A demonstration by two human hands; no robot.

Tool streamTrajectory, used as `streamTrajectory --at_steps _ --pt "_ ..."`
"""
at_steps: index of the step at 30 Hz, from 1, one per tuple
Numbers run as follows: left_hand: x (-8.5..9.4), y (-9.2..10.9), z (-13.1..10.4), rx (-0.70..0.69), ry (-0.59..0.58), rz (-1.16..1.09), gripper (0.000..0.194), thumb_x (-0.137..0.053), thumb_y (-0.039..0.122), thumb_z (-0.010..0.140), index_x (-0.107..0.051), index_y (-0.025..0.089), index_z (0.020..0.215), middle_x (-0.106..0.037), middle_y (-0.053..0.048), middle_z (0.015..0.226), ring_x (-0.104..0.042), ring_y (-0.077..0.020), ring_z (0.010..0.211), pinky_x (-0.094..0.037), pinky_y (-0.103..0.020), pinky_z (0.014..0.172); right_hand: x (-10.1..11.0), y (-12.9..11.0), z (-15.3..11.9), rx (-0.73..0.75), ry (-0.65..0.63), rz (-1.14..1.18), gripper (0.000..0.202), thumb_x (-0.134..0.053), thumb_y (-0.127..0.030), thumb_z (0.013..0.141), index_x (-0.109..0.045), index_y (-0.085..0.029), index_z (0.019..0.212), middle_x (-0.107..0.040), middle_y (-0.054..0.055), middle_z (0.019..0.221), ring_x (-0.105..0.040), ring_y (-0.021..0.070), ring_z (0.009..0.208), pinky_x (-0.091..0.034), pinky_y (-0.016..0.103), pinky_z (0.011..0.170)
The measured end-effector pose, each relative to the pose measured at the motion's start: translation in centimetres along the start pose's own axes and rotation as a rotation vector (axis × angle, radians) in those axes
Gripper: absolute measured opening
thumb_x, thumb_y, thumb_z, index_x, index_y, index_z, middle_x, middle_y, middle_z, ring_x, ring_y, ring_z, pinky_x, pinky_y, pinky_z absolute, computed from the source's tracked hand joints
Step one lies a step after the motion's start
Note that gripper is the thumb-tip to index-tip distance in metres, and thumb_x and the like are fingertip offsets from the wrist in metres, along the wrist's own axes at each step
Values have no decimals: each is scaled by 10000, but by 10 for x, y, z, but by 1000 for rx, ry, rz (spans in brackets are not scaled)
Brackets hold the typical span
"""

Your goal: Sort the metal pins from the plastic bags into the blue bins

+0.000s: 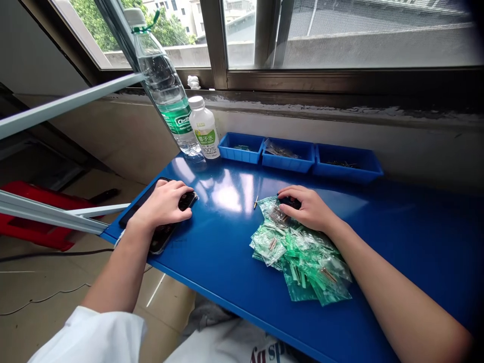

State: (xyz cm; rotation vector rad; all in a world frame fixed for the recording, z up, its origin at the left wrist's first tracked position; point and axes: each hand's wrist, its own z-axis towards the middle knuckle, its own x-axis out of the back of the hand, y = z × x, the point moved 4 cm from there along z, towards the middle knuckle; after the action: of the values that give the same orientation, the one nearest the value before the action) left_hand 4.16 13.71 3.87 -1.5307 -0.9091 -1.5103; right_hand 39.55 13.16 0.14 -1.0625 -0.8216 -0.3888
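My left hand (162,203) rests palm down over a dark phone (164,237) in a clear case near the table's left edge, thumb and fingers apart. Beside it lies a second flat dark device (138,201), partly covered by my wrist. My right hand (308,206) lies at the far side of a pile of small green-tinted clear plastic bags (306,262), thumb and fingers spread around a black thing (290,202) I cannot make out. Thin copper-coloured pins (328,275) and pale strips show through the bags. A small metal pin (256,202) lies just left of the pile.
Three blue bins (242,156) with small parts line the back of the blue table (215,252). A large water bottle (166,96) and a white coconut water bottle (204,128) stand at the back left, near grey metal bars (71,103). A red stool (34,217) is on the floor.
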Motion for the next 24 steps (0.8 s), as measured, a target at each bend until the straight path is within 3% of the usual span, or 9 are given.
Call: streamTrajectory --at_steps 12,18,21,24 --pt "-1 5 5 27 -26 -35 467 -527 390 667 -624 188 1077 -637 -103 1027 -567 -306 983 -372 -422 888 0 2 -1 25 12 -3 214 -605 -346 795 -694 -221 944 -691 79 1064 -631 260 968 -506 389 817" --pt "1 4 0 39 -70 1 492 -508 431 724 -606 207 1151 -648 -103 1118 -570 -305 1050 -320 -446 965 0 3 0 8 4 -6 221 -616 -353 790 -694 -212 940 -689 83 1068 -633 261 961 -504 394 827" --pt "16 13 -3 56 -66 13 560 -488 488 771 -550 220 1258 -543 -120 1342 -487 -344 1214 -268 -480 1023 0 2 1 -6 2 17 206 -608 -341 798 -697 -211 931 -693 80 1061 -635 253 953 -506 375 801" --pt "45 42 4 29 16 -16 558 -487 484 799 -528 236 1297 -496 -100 1399 -460 -348 1253 -263 -478 1050 1 2 2 -26 9 53 198 -572 -330 829 -702 -213 922 -700 76 1049 -640 245 949 -505 356 774"
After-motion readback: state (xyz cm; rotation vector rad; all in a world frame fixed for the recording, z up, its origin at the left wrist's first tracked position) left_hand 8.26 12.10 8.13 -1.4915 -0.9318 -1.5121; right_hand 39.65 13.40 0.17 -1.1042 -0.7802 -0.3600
